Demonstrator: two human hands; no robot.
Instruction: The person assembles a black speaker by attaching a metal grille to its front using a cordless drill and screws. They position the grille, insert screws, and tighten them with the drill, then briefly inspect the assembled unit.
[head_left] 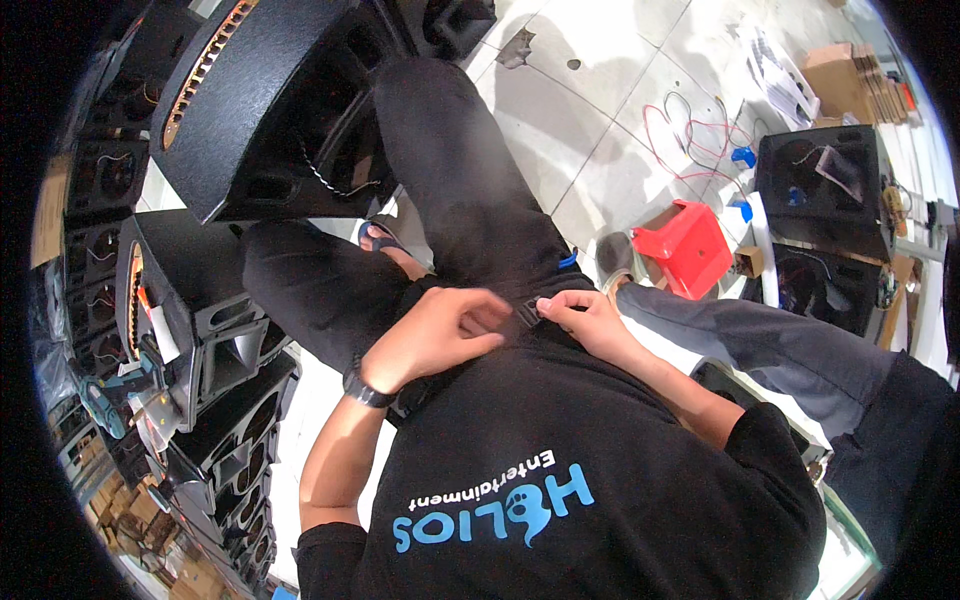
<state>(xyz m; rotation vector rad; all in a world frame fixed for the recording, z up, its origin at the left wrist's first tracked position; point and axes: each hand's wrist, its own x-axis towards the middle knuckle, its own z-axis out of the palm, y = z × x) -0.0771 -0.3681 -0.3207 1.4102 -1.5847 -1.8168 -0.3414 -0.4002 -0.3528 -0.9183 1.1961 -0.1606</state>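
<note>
Both of my hands are at my waist, over black trousers and a black T-shirt. My right hand has thumb and fingertips pinched together at a small dark grey piece, which looks like a belt buckle. Facing it, my left hand has its fingers curved and parted from the thumb, with nothing visible between them. Slight blur softens its fingertips. A dark watch is on the left wrist.
Black speaker cabinets stand ahead and left, with more speakers at the right. A cordless drill lies on the left. Red and black wires lie on the tiled floor beyond a red stool. Another person's leg extends from the right.
</note>
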